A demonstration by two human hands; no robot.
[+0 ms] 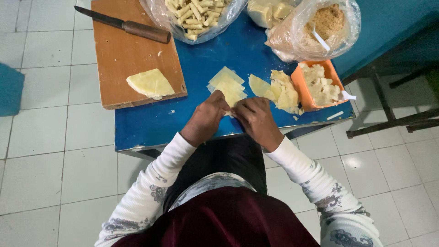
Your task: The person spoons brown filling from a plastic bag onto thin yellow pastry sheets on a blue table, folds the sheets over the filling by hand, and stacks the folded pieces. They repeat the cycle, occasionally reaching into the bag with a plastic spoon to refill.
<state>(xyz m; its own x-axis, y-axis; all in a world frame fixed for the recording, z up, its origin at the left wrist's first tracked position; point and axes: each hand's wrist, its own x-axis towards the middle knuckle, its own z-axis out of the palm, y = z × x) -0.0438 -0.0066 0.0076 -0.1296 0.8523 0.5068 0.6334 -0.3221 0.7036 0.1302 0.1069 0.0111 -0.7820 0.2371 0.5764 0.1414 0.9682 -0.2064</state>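
Note:
My left hand (206, 117) and my right hand (256, 120) meet over the front of a small blue table (151, 126). Both pinch one pale dough wrapper (227, 112) between their fingertips; most of it is hidden by the fingers. Just beyond lies a stack of square pale wrappers (226, 84). To the right of the stack lie more crumpled pale sheets (281, 89).
An orange tub (298, 87) of pale filling stands at the right edge. A wooden board (123, 55) holds a pale dough slab (150, 83) and a brown-handled knife (128, 25). Plastic bags of rolled sticks (194, 16) and crumbs (320, 27) sit at the back. A dark metal frame (393, 121) stands on the tiled floor.

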